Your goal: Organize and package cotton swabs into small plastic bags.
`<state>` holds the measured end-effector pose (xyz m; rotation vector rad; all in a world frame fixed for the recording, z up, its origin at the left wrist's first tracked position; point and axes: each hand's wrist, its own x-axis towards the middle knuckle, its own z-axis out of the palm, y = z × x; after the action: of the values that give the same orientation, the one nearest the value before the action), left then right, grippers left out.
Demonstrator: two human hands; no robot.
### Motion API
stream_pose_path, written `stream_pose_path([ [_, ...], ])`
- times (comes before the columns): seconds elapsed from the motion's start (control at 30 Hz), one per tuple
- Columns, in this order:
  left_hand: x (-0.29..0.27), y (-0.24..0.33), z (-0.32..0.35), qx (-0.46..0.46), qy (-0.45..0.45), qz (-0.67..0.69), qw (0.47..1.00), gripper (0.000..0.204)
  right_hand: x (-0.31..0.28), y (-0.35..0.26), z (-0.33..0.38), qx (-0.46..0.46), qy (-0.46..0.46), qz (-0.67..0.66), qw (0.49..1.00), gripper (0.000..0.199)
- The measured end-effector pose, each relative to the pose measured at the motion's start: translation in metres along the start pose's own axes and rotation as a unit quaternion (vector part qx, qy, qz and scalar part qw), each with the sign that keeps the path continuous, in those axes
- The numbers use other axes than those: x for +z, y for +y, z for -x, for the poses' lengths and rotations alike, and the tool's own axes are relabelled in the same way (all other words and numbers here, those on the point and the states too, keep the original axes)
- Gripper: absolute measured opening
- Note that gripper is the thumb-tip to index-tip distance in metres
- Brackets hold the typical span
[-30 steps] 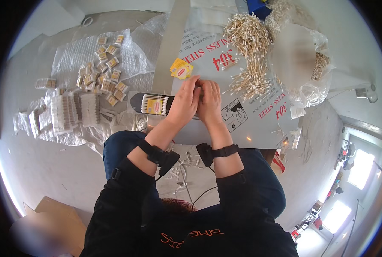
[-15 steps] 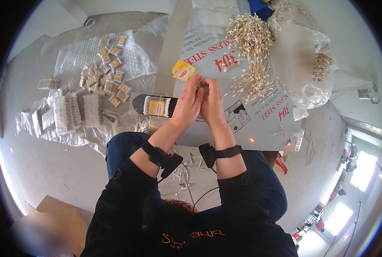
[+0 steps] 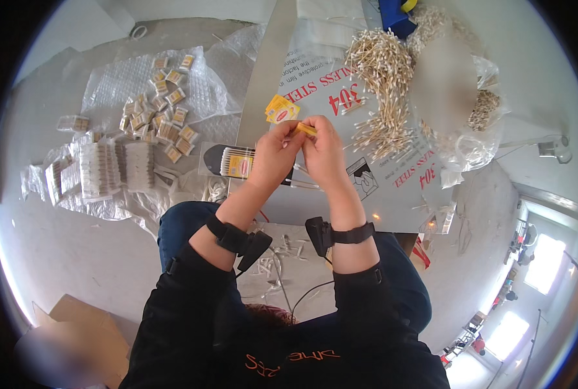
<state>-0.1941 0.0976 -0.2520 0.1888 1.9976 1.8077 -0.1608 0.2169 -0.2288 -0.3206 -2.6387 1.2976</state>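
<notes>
My left hand (image 3: 274,157) and my right hand (image 3: 326,154) meet over the table, fingertips together on a small yellow card (image 3: 307,129), both closed on it. A few loose cotton swabs (image 3: 306,186) show beneath my hands. Just beyond my fingers lie several overlapping yellow cards (image 3: 281,109). Left of my left hand, a clear bag (image 3: 210,155) holds a row of cotton swabs with a yellow card on top; my left hand partly hides its right end.
A big heap of loose cotton swabs (image 3: 381,65) spreads over the film-covered metal sheet (image 3: 315,84). Behind it stands a clear bag of swabs (image 3: 486,113). Filled packs (image 3: 165,129) and stacked swab bundles (image 3: 101,172) lie on bubble wrap at left.
A yellow card now shows between my fingertips, where none was visible before. My hands have turned inward, the left shifting slightly left, and loose swabs have come into view below them.
</notes>
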Motion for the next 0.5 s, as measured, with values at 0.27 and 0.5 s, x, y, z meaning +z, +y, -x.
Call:
stream_pose_path([
  [0.27,-0.024,0.007,-0.014,-0.011,0.157,0.254,0.954,0.022,0.019,0.005,-0.033,0.029,0.03,-0.003,0.999,0.04],
  [0.5,-0.048,0.013,-0.019,0.026,0.272,0.324,0.906,0.021,0.039,0.0,-0.039,0.019,-0.023,0.253,0.967,0.049],
])
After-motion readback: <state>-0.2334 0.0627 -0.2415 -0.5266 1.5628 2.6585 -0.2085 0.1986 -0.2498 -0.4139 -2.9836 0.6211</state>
